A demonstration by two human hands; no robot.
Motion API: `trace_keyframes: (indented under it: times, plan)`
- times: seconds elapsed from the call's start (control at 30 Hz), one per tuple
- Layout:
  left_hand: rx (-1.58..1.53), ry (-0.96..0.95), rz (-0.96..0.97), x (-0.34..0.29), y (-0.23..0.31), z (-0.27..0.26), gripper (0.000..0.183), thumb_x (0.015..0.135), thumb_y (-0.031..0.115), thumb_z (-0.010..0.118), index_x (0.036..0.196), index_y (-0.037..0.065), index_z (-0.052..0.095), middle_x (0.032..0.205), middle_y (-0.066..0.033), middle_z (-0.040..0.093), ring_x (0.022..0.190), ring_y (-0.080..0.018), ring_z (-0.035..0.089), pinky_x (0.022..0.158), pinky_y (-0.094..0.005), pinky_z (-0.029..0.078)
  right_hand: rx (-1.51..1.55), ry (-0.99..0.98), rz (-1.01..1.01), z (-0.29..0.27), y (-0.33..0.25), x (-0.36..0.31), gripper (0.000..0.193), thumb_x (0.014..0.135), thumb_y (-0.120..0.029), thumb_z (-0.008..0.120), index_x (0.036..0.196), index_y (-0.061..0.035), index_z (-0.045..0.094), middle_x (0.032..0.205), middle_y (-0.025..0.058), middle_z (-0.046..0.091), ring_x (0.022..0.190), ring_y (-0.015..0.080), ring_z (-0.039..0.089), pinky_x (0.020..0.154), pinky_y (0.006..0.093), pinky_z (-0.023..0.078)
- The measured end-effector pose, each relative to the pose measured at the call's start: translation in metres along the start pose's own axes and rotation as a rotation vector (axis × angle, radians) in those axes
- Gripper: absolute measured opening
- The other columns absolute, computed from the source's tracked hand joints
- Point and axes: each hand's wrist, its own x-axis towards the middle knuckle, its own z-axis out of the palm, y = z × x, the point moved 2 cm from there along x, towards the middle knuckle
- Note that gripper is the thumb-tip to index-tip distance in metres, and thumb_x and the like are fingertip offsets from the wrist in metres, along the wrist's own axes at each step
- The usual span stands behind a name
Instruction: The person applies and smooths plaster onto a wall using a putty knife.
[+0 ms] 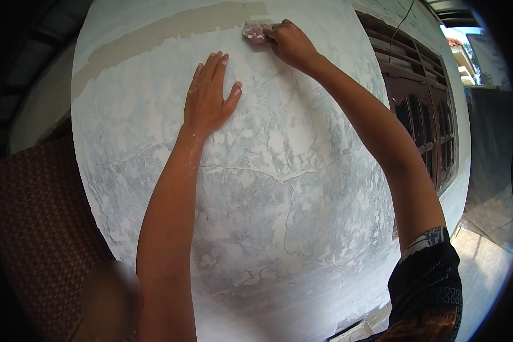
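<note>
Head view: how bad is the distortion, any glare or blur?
Head view: strong fisheye, the flat wall bulges like a dome, corners black. Window side is blown out at upper right. Left hand and right hand are sharp; a blurred patch sits at lower left.

The left hand [208,94] lies flat, fingers spread, on the patchy white wall [279,228] at upper centre. The right hand [290,43] presses a small pinkish sanding block [255,31] against it (just beside a grey filler band [154,37]). Dark wooden window shutters [424,119] stand at right.

Dark wooden window frames [422,114] far right, brown woven panel [40,228] near left, pale tiled floor [484,268] near right, grey-beige band [154,34] up top.
</note>
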Motion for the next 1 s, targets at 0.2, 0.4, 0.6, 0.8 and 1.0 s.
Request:
trace_keyframes:
  times: [0.2, 0.4, 0.6, 0.8, 1.0]
  plan:
    - [0.031, 0.016, 0.013, 0.017, -0.001, 0.010, 0.054, 0.095, 0.026, 0.053, 0.143, 0.002, 0.041, 0.149, -0.0151, 0.043, 0.141, -0.0289, 0.036, 0.120, -0.0437, 0.024, -0.021, 0.157, 0.097, -0.016, 0.017, 0.015, 0.025, 0.082, -0.006, 0.064, 0.105, -0.0039, 0.073, 0.089, 0.0145, 0.068, 0.087, 0.0334, 0.061, 0.081, 0.0427, 0.051]
    - [0.012, 0.028, 0.007, 0.017, 0.000, 0.013, 0.054, 0.096, 0.027, 0.052, 0.143, 0.003, 0.042, 0.148, -0.0145, 0.043, 0.141, -0.0284, 0.036, 0.120, -0.0429, 0.024, -0.086, -0.019, 0.053, -0.005, 0.041, 0.017, 0.018, 0.082, -0.005, 0.062, 0.096, -0.0037, 0.072, 0.088, 0.0160, 0.068, 0.088, 0.0351, 0.062, 0.079, 0.0451, 0.051]
    - [0.056, 0.016, -0.006, 0.010, -0.007, 0.003, 0.053, 0.096, 0.027, 0.052, 0.143, 0.004, 0.042, 0.148, -0.0141, 0.045, 0.140, -0.0283, 0.038, 0.120, -0.0429, 0.025, 0.030, -0.001, -0.001, -0.017, -0.015, -0.008, 0.015, 0.079, -0.005, 0.060, 0.090, -0.0018, 0.072, 0.084, 0.0182, 0.067, 0.086, 0.0356, 0.064, 0.080, 0.0448, 0.053]
    - [-0.003, 0.070, 0.011, 0.015, 0.004, 0.011, 0.055, 0.093, 0.029, 0.054, 0.139, 0.000, 0.046, 0.143, -0.0176, 0.049, 0.138, -0.0299, 0.042, 0.119, -0.0422, 0.026, -0.092, 0.030, 0.085, -0.017, 0.038, 0.032, 0.019, 0.082, -0.008, 0.063, 0.096, -0.0017, 0.073, 0.084, 0.0183, 0.068, 0.084, 0.0370, 0.064, 0.079, 0.0450, 0.052]
    - [0.009, 0.069, -0.005, 0.005, -0.010, 0.003, 0.054, 0.092, 0.029, 0.054, 0.138, 0.000, 0.047, 0.142, -0.0173, 0.050, 0.137, -0.0296, 0.042, 0.119, -0.0424, 0.027, 0.000, -0.110, -0.039, -0.005, -0.023, -0.005, 0.018, 0.078, -0.006, 0.060, 0.090, 0.0004, 0.072, 0.084, 0.0220, 0.069, 0.078, 0.0375, 0.067, 0.076, 0.0457, 0.054]
